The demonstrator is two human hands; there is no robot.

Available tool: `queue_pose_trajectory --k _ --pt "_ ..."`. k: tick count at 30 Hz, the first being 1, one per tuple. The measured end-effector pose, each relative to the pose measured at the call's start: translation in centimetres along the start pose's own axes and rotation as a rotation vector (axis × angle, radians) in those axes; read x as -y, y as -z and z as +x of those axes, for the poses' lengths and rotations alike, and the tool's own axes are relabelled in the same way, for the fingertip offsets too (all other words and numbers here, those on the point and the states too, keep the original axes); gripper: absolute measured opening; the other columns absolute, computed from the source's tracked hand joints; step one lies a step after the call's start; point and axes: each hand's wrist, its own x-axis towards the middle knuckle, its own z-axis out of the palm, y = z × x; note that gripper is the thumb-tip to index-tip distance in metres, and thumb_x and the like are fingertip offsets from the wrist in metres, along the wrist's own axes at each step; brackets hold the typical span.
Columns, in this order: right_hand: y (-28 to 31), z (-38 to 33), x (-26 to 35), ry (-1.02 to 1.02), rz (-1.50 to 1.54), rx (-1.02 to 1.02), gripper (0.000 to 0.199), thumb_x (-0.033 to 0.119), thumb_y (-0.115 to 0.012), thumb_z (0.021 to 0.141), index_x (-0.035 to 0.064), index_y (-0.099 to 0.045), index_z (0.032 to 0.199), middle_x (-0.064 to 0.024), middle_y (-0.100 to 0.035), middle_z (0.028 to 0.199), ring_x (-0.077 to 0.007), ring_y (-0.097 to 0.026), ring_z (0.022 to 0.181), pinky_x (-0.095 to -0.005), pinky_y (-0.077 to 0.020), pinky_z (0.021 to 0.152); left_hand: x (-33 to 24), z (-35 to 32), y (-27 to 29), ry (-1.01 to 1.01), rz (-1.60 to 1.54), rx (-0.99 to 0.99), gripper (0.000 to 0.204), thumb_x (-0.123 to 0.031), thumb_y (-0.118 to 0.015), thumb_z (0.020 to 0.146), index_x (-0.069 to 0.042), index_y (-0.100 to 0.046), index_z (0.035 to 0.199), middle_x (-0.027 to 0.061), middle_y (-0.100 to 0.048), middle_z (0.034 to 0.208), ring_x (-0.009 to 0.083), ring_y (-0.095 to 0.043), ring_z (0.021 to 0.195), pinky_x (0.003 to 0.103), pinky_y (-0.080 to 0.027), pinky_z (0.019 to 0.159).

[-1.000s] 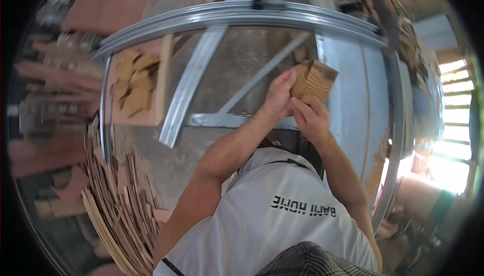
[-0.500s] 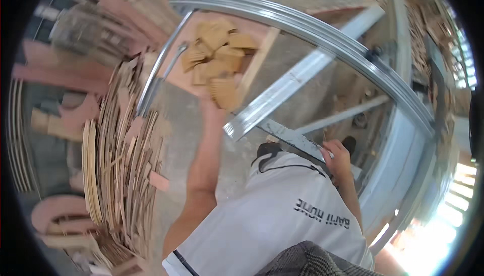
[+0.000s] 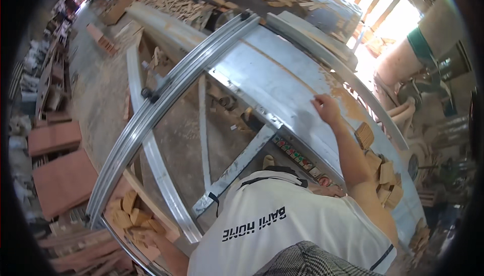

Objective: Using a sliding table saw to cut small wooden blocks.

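Your right hand (image 3: pixel 326 108), a second earlier clasping wooden block with left, lay empty, fingers spread, on grey sheet-metal machine table (image 3: pixel 282 82), centre right. Stacked tan wooden blocks (image 3: pixel 383 170) sat lower right. Left hand out of view; grip unknown.

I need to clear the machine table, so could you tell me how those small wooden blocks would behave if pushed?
The wooden blocks are flat-sided, so probably slide, not roll. Loosely heaped on smooth metal table near its edge, they may scatter.

Grey metal counter (image 3: pixel 282 82) streaked with orange dust, tan wood blocks (image 3: pixel 385 172), white shirt (image 3: pixel 282 225), grey checked trousers (image 3: pixel 307 261).
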Motion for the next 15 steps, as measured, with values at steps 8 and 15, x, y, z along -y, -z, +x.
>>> queue_pose_trajectory --k 8,15 --pt "6.9 14.3 -7.5 -0.269 0.075 -0.12 0.031 0.031 -0.074 0.09 0.0063 -0.076 0.109 -0.0166 -0.074 0.096 -0.0303 -0.072 0.092 -0.0435 -0.0539 0.086 -7.6 -10.7 -11.1 -0.72 0.031 0.027 0.035 -0.022 -0.064 0.099 0.007 -0.066 0.119 0.0279 -0.063 0.123 0.0406 -0.062 0.111 0.048 -0.051 0.096" --pt "5.4 26.6 -17.3 -0.188 -0.224 0.011 0.055 0.034 -0.071 0.09 0.0012 -0.064 0.133 -0.023 -0.068 0.126 -0.0371 -0.064 0.12 -0.0439 -0.0491 0.104 -24.3 -38.2 -26.4 -0.82 -0.322 0.705 0.029 -0.019 -0.067 0.099 0.002 -0.069 0.118 0.0221 -0.061 0.133 0.0393 -0.059 0.121 0.045 -0.046 0.105"
